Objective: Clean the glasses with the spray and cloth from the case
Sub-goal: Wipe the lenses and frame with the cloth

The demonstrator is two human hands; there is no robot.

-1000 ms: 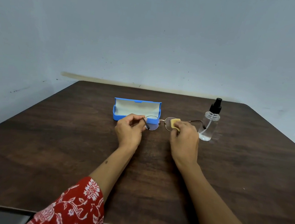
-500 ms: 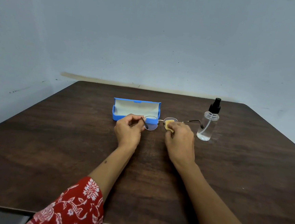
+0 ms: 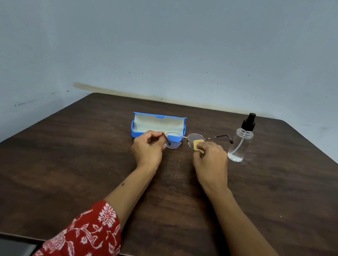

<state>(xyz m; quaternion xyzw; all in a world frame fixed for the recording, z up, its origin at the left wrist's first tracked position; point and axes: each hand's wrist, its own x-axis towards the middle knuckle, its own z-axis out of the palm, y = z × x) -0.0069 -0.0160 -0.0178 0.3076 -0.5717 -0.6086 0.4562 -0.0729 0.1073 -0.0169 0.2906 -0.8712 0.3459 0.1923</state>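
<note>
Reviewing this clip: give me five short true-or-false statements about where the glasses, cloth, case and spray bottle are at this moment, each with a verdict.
1. The left hand pinches a temple of the glasses. True.
2. The right hand presses a yellow cloth on a lens. True.
3. The blue case is closed. False: it lies open, pale lining showing.
4. The spray bottle lies on its side. False: it stands upright, right of the hands.
5. The bottle's cap is black. True.
</note>
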